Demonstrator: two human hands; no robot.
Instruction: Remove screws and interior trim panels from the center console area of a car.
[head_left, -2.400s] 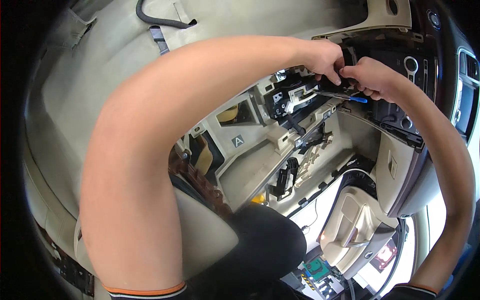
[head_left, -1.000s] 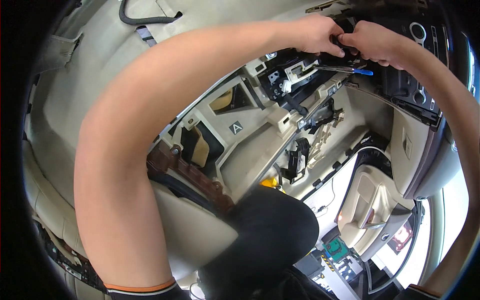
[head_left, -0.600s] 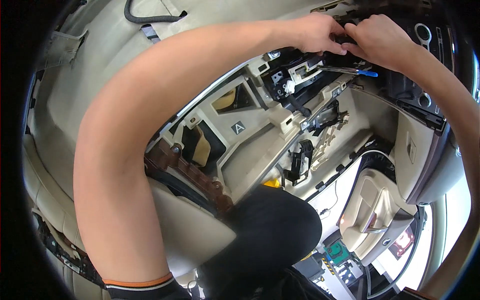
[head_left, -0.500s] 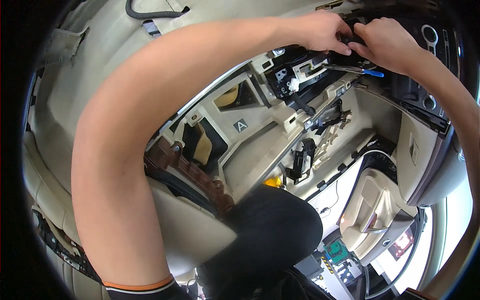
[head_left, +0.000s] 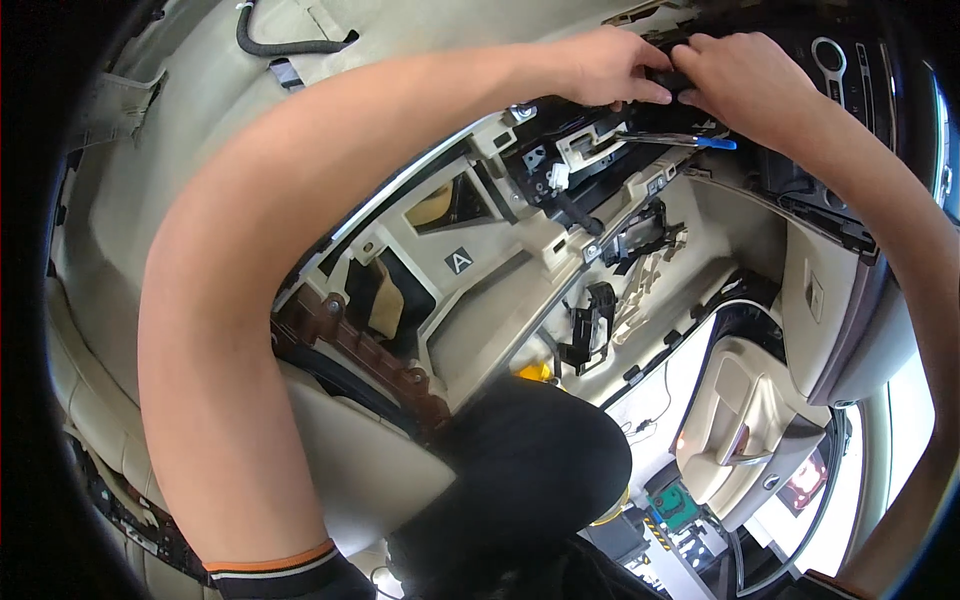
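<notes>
Both hands meet at the dark far end of an opened car centre console [head_left: 480,285]. My left hand [head_left: 615,68] reaches across with thumb and fingers curled in a pinch at something dark. Close to its fingertips, my right hand [head_left: 740,80] also has its fingers bent inward over the same dark part. What they grip is black on black, so I cannot make it out. Just below the hands, a slim metal tool with a blue end [head_left: 690,140] lies across a beige bracket [head_left: 590,147]. A white connector [head_left: 558,177] sits beside that bracket.
A black panel with round silver-ringed controls [head_left: 829,60] stands right of my hands. Brown plastic trim [head_left: 350,345] lines the console's near end. My dark-clothed knee [head_left: 540,450] is beside the console. An open car door [head_left: 745,430] is at the lower right.
The whole view has shifted slightly, with the console appearing further left. Both hands stay at the same dark area, their fingertips a little differently placed.
</notes>
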